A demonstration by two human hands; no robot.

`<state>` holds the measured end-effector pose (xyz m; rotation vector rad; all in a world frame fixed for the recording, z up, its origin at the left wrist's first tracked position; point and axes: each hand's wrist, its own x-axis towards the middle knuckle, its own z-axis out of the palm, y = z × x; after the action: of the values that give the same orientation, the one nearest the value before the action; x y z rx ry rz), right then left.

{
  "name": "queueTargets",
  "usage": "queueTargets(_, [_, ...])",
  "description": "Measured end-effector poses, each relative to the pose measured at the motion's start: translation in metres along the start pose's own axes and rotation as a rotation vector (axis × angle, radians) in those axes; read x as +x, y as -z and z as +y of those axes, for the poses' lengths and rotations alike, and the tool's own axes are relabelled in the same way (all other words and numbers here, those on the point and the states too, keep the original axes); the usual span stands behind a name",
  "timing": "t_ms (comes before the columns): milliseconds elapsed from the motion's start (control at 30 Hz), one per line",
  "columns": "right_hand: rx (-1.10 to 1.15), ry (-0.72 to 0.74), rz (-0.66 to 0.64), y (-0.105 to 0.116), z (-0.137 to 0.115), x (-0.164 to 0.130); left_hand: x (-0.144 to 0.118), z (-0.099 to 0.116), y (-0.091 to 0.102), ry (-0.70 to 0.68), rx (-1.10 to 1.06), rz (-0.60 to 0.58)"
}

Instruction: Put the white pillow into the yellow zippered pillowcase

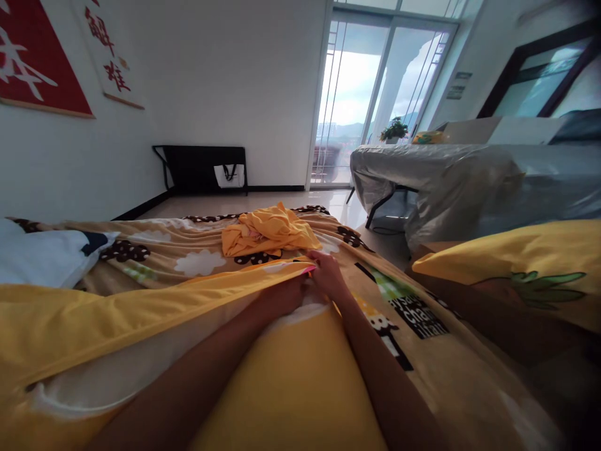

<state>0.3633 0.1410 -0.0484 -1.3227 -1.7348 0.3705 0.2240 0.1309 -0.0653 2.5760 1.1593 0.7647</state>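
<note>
Where both hands meet: one yellow cover (141, 307), two hands, left hand (286, 294), right hand (328, 275).

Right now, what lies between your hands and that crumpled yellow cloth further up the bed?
In the head view, only the patterned blanket lies between the right hand and the crumpled yellow cloth.

A yellow cover (141, 313) lies stretched across the bed, its open end bunched around a yellow pillow (295, 382) that sits partly inside it.
</note>
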Motion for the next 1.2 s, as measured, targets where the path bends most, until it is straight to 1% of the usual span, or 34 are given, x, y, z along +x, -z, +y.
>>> queueTargets(100, [-0.006, 0.001, 0.023, 0.0, 0.001, 0.001, 0.0, 0.001, 0.003, -0.04, -0.054, -0.025])
queueTargets(233, [-0.021, -0.036, 0.033, 0.005, -0.001, 0.002, -0.008, 0.009, 0.014, -0.169, -0.091, -0.051])
queueTargets(300, [0.0, -0.047, 0.026, 0.007, -0.002, 0.002, -0.012, 0.01, 0.015, -0.183, -0.134, -0.067])
queueTargets(367, [0.024, -0.041, 0.018, 0.008, -0.002, 0.002, -0.014, 0.006, 0.013, -0.101, -0.21, -0.073])
queueTargets(467, [0.023, -0.005, 0.017, 0.009, -0.002, 0.002, -0.01, -0.001, 0.005, 0.122, -0.395, -0.043])
queueTargets(533, [0.014, 0.004, 0.032, 0.01, -0.003, 0.001, -0.005, -0.005, 0.001, 0.213, -0.503, -0.026])
queueTargets(600, [0.019, 0.006, 0.035, 0.01, -0.004, 0.001, -0.001, -0.008, -0.002, 0.207, -0.548, -0.025])
queueTargets(700, [0.037, 0.032, 0.017, 0.01, -0.005, 0.001, 0.006, -0.012, -0.007, 0.182, -0.522, -0.003])
queueTargets(833, [0.063, 0.047, -0.007, 0.009, -0.003, 0.001, 0.017, -0.018, -0.015, 0.242, -0.515, 0.016])
queueTargets(933, [0.068, 0.045, -0.011, 0.008, -0.001, 0.001, 0.023, -0.018, -0.02, 0.282, -0.504, 0.057])
queueTargets(1100, [0.095, 0.038, -0.046, 0.007, -0.001, 0.001, 0.024, -0.014, -0.024, 0.351, -0.489, 0.115])
queueTargets(1200, [0.08, 0.034, -0.031, 0.005, 0.001, 0.002, 0.021, -0.01, -0.02, 0.354, -0.515, 0.114])
